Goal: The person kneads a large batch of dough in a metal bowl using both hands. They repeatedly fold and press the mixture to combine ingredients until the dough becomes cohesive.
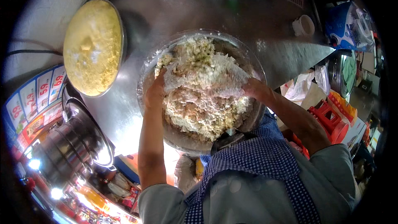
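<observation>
A wide metal basin (259, 65) holds a crumbly pale mixture (199, 105) with floury, chopped-looking bits. Greenish bits show at the top of the heap. Inside the basin's left side, my left hand (156, 90) presses against the mixture, its fingertips partly hidden. My right hand (253, 87) is at the right side, also in contact with the mixture and blurred; its fingers are partly covered. Between the hands a whitish, blurred mass (214, 71) lies on the heap; what it is cannot be told. Whether either hand grips anything is unclear.
The basin stands on a metal worktop (186, 9). A round basin of yellow dough-like mass (93, 49) is at the upper left, stacked metal steamers (68, 146) at lower left. A white tub (303, 25) stands at upper right, a red plastic stool (331, 123) at right.
</observation>
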`<action>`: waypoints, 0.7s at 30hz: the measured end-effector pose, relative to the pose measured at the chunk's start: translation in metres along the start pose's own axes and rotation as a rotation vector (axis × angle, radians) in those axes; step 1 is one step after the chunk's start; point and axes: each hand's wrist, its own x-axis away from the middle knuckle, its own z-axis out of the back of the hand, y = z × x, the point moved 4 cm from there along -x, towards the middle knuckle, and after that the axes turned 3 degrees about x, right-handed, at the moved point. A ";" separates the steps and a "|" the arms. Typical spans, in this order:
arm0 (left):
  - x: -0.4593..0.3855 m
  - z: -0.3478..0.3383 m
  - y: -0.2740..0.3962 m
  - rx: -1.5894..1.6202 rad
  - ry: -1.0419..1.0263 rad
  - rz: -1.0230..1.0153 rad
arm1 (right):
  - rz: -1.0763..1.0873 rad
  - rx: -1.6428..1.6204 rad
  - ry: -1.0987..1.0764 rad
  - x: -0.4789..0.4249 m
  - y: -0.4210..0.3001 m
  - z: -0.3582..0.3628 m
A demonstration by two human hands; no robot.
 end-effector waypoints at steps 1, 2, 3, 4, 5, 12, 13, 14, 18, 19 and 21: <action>0.010 -0.004 0.004 0.186 -0.011 0.042 | 0.090 0.129 0.020 0.008 -0.009 -0.003; 0.023 -0.008 0.009 0.346 -0.024 0.082 | 0.180 0.247 0.045 0.016 -0.019 -0.006; 0.036 -0.013 0.016 0.470 -0.039 0.103 | 0.272 0.358 0.087 0.024 -0.030 -0.009; 0.049 -0.019 0.032 0.265 -0.100 0.098 | 0.358 0.454 0.130 0.029 -0.040 -0.014; 0.062 -0.027 0.041 0.251 -0.173 0.002 | 0.449 0.548 0.184 0.030 -0.050 -0.020; 0.134 -0.056 -0.010 0.312 -0.156 -0.166 | 0.444 0.779 -0.039 0.012 -0.079 -0.062; 0.138 -0.059 -0.013 -0.035 -0.053 -0.280 | 0.454 0.753 0.007 0.010 -0.079 -0.061; 0.137 -0.063 -0.016 -0.505 -0.027 -0.363 | 0.474 0.719 0.073 0.007 -0.080 -0.057; 0.106 -0.071 -0.009 -0.522 0.081 -0.468 | 0.512 0.589 0.382 -0.021 -0.082 -0.037; 0.101 -0.072 0.001 -0.743 0.121 -0.563 | 0.513 0.545 0.450 -0.030 -0.082 -0.031; 0.084 -0.071 -0.003 -0.841 0.114 -0.445 | 0.447 0.106 0.398 -0.057 -0.068 -0.027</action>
